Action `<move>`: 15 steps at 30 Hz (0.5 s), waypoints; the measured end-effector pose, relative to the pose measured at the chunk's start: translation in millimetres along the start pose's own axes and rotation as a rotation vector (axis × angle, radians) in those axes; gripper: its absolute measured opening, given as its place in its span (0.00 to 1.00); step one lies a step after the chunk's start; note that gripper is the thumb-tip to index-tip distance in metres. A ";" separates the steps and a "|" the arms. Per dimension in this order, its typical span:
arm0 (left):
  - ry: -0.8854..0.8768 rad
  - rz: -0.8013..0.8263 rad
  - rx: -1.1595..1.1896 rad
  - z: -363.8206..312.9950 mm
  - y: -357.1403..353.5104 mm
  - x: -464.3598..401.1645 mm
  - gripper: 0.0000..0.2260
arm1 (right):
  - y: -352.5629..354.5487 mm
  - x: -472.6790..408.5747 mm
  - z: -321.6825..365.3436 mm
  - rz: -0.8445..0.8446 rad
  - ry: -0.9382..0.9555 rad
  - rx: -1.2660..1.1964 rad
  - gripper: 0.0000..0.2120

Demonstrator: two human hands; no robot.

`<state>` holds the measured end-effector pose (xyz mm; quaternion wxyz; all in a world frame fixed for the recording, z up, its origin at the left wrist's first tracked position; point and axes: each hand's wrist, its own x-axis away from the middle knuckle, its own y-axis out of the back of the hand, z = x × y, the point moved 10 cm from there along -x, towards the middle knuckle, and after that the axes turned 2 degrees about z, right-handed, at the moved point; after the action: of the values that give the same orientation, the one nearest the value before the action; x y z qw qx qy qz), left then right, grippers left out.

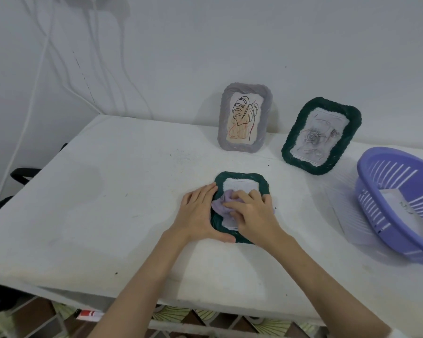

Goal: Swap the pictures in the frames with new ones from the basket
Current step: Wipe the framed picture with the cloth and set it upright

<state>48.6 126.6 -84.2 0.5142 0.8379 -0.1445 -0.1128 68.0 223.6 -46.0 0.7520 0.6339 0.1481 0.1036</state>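
The right hand (250,211) presses a lilac cloth (221,203) onto the glass of a dark green frame (242,178) lying flat on the white surface (108,191), its grip loosely curled over the cloth. The left hand (199,213) steadies the frame's left edge, fingers spread and thumb along the lower rim. Behind stand a grey frame (244,118) and another green frame (321,135); the purple basket (401,191) sits at the right, holding paper.

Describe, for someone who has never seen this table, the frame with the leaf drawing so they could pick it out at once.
Start at the white table and look to its far edge, by the wall. Two frames stand upright there; take the left one, the grey-lilac frame. Unlike the dark green frame beside it, which holds a pale rose sketch, it shows a black line drawing of a leaf on tan paper.
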 end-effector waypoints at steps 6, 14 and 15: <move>0.017 0.018 0.011 -0.3 2.7 -0.8 0.59 | 10.8 44.1 9.4 0.013 0.030 -0.007 0.14; 0.009 0.045 0.026 0.1 2.4 -0.9 0.58 | 11.3 42.2 -46.2 0.043 -0.191 0.117 0.21; 0.007 0.046 0.027 0.0 2.2 -0.7 0.58 | 10.3 38.6 -48.3 0.028 -0.194 0.125 0.22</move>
<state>47.6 125.9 -82.2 0.5060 0.8415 -0.1634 -0.0962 87.3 283.2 -46.8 0.7203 0.6886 0.0720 0.0431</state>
